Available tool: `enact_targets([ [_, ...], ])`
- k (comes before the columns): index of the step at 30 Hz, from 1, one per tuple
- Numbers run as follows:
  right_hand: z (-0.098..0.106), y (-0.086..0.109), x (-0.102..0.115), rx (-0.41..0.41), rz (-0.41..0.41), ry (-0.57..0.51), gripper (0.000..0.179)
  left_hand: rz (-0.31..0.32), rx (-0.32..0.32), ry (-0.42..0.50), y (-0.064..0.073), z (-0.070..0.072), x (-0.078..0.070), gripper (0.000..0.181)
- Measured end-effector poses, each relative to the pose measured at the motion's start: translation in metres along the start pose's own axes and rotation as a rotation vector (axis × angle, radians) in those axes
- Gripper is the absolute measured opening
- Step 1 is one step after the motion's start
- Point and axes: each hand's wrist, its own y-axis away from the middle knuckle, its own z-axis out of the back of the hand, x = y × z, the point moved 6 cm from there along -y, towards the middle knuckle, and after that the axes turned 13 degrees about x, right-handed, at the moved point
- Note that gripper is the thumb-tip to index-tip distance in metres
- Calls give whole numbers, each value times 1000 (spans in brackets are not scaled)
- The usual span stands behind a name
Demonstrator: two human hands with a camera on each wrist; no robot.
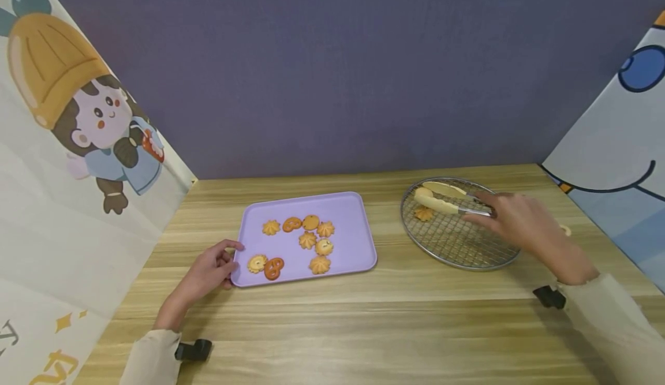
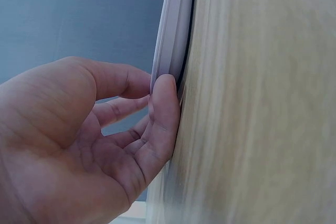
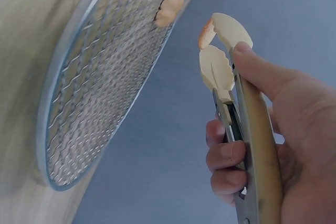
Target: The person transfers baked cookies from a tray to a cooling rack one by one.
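Note:
At the left edge of a lilac tray [image 1: 353,223], my left hand [image 1: 208,269] pinches the rim between thumb and fingers, seen close in the left wrist view. Several small cookies lie on the tray, among them a pretzel [image 1: 273,268] and a flower-shaped cookie [image 1: 320,265]. My right hand [image 1: 519,223] grips metal tongs [image 1: 441,205] with cream scalloped tips. Between those tips is a round cookie [image 1: 423,193], partly covered by them. Below the tongs, one flower-shaped cookie [image 3: 169,9] sits on a round wire rack [image 1: 457,249].
Tray and rack stand apart on a wooden table [image 1: 332,327], tray left of centre and rack to the right. A dark purple wall [image 1: 332,85] rises behind. Printed cartoon panels flank both sides. Black wrist mounts [image 1: 193,350] sit at the cream sleeves.

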Motion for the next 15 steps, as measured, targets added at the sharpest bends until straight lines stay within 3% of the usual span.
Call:
enact_targets([
  [7,-7,-3,-13,61,-64,-20,70,1,2,11,-1,0,2,33],
  [15,-13,-7,-25,69,-96,-25,73,-1,0,3,-1,0,2,33],
])
